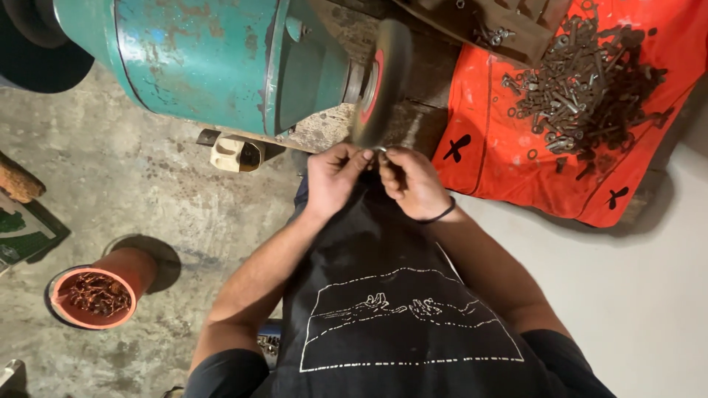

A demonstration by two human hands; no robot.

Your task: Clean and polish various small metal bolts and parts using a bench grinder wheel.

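A teal bench motor (pixel 199 63) drives a dark wire wheel with a red hub (pixel 380 77). My left hand (pixel 332 177) and my right hand (pixel 413 180) meet just under the wheel's lower edge. Together they pinch a small metal part (pixel 381 150) and hold it up against the wheel. The part is mostly hidden by my fingers, so its shape is unclear. A dark band circles my right wrist.
An orange-red cloth (pixel 501 147) at the right carries a heap of several dark bolts and nuts (pixel 582 88). A red bucket (pixel 96 295) of rusty pieces stands on the concrete floor at the left. A cream fitting (pixel 236 153) sits under the motor.
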